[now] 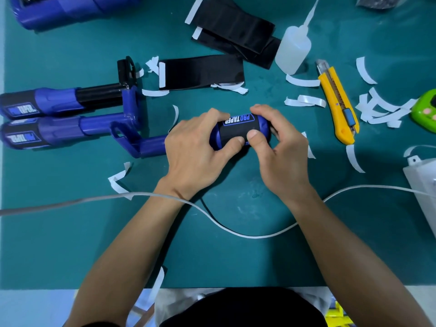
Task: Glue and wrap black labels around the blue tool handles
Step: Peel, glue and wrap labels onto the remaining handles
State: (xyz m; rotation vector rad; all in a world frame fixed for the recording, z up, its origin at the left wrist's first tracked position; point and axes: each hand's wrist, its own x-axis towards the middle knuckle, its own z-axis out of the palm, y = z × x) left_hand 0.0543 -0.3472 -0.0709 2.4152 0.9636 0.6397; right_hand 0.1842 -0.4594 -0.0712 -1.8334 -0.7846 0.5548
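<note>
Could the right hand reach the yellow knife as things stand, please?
Probably yes: the right hand is busy gripping the blue handle, but the yellow knife lies uncovered nearby to its right.

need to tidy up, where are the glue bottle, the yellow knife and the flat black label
glue bottle point(292, 51), head view, middle of its clear body
yellow knife point(336, 100), head view, middle of its handle
flat black label point(203, 72), head view, centre of the strip

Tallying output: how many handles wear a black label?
3: at left, farther handle, nearer handle; held handle between left hand and right hand. Cropped corner tool: cannot tell.
</note>
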